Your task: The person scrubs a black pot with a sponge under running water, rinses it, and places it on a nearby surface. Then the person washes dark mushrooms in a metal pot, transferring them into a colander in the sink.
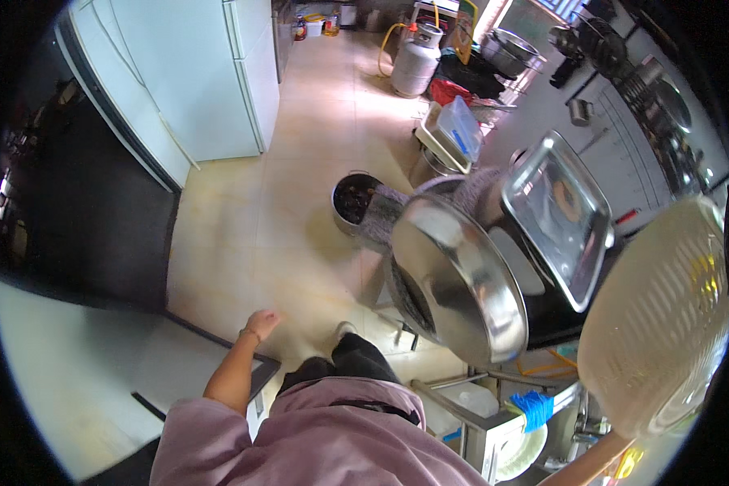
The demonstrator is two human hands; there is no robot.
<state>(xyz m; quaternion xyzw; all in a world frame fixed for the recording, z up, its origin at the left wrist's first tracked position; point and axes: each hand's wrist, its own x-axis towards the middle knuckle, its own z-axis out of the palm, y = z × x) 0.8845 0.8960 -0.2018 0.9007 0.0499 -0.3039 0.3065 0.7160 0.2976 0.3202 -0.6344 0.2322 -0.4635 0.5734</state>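
Note:
My left hand (pixel 263 324) hangs beside my body over the tiled floor, its fingers curled and nothing seen in them. At the right, my right forearm reaches up to the edge of a translucent white plastic basket (pixel 650 328) with slotted sides. The basket is tilted and raised close to the camera, and it hides my right hand, which appears to hold it. Left of the basket, a large round stainless steel lid or basin (pixel 449 279) leans at a slant over grey-purple towelling (pixel 383 215). Behind it a rectangular steel tray (pixel 556 212) lies tilted.
A pot with dark contents (pixel 355 200) stands on the floor ahead. Farther back are a gas cylinder (pixel 414 64) and stacked plastic containers (pixel 452 130). A refrigerator (pixel 206 79) stands at the left. A steel-framed stand (pixel 455 407) with blue cord (pixel 531 410) is close on my right.

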